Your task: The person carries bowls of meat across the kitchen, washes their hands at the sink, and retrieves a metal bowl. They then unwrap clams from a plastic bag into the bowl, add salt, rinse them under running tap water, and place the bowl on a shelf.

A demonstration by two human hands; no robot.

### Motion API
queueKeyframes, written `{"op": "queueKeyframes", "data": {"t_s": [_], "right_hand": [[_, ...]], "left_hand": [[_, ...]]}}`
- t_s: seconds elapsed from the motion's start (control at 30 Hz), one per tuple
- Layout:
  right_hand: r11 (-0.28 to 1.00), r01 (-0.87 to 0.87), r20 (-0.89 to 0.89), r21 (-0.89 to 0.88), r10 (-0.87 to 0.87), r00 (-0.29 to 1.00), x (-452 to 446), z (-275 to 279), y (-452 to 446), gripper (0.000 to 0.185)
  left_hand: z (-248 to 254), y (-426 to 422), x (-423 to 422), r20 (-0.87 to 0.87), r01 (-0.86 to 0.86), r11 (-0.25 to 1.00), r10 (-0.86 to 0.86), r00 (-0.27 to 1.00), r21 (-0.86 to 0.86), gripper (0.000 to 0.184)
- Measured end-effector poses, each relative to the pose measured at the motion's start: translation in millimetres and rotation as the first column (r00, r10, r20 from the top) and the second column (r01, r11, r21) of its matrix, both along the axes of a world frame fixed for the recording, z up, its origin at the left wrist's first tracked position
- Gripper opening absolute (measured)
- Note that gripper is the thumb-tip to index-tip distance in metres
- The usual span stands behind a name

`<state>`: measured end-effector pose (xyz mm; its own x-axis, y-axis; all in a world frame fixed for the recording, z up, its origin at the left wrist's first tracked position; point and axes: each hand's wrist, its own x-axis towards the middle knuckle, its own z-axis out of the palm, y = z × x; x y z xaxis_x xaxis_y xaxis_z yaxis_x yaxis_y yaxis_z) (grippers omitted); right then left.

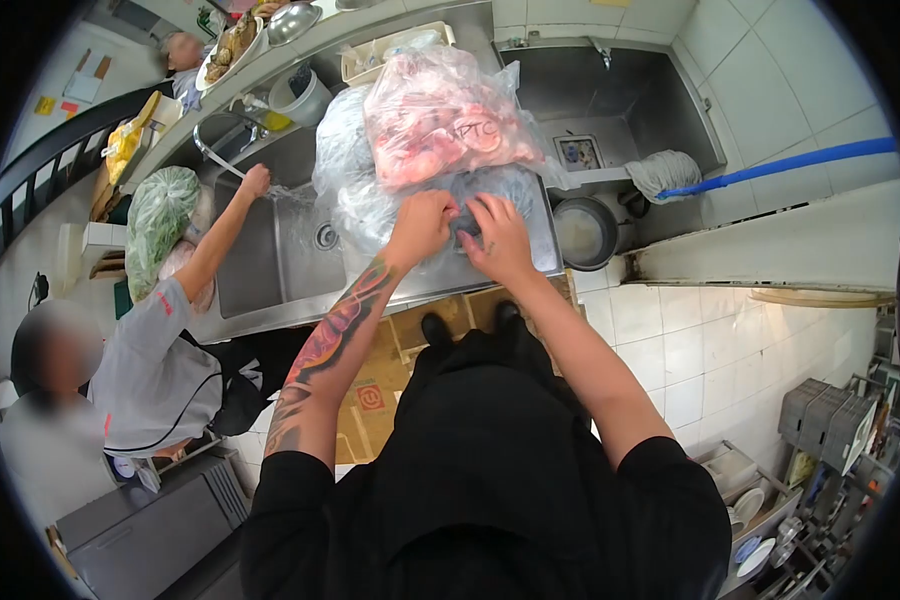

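The clear plastic bag of pink meat, marked in dark letters (440,115), lies on the steel table (542,255), heaped against crumpled clear plastic bags (342,140) to its left. Its broad, slumped bulk probably lets it rest there without a hand on it. Just in front of its near edge is a greyish, see-through plastic bag (518,186), with the left hand (422,228) and right hand (500,235) close together over it. The left fingers are curled inward and the right fingers bent down towards the grey plastic; whether either set pinches it cannot be told, since the knuckles hide the tips. Held so close, the two hands could probably work on one small patch of film.

Behind the meat bag, a cream plastic basket (354,68) sits with its walls keeping small items together. Left of it, a co-worker's hand (256,181) is near the curved metal tap (205,145), above the steel basin (260,250). Right of it, a white string mop head (664,174) lies beside the deep steel sink (560,90), apart from the meat.
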<state>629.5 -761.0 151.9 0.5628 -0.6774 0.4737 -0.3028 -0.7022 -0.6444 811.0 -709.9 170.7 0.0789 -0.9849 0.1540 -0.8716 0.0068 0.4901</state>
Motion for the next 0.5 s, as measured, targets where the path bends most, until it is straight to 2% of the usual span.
{"op": "queueKeyframes", "data": {"t_s": [0.07,0.37,0.4,0.47,0.5], "right_hand": [[0.998,0.001,-0.055,-0.056,-0.004,0.998,12.8,-3.0,-7.8,0.046],[0.988,-0.004,-0.097,-0.154,-0.011,0.995,35.1,-27.4,-25.9,0.022],[0.992,0.009,-0.096,-0.123,-0.021,0.995,36.4,-26.2,-25.8,0.019],[0.996,0.019,-0.101,-0.092,-0.028,0.995,35.7,-29.2,-30.6,0.017],[1.000,0.006,-0.067,-0.012,-0.007,0.998,33.9,-34.8,-38.9,0.017]], "left_hand": [[0.4,-0.1,1.2,-0.098,0.020,1.000,-0.019,0.995,0.006,0.004],[-2.0,-6.3,-3.2,-0.151,-0.030,0.998,0.039,0.988,0.057,0.007],[-2.2,-7.2,-2.2,-0.153,-0.035,0.998,0.043,0.987,0.055,0.007],[-2.8,-8.2,-2.1,-0.296,0.008,0.999,0.007,0.955,0.048,0.016],[1.4,-5.5,-3.8,-0.301,0.004,0.999,0.010,0.954,0.046,0.016]]}}
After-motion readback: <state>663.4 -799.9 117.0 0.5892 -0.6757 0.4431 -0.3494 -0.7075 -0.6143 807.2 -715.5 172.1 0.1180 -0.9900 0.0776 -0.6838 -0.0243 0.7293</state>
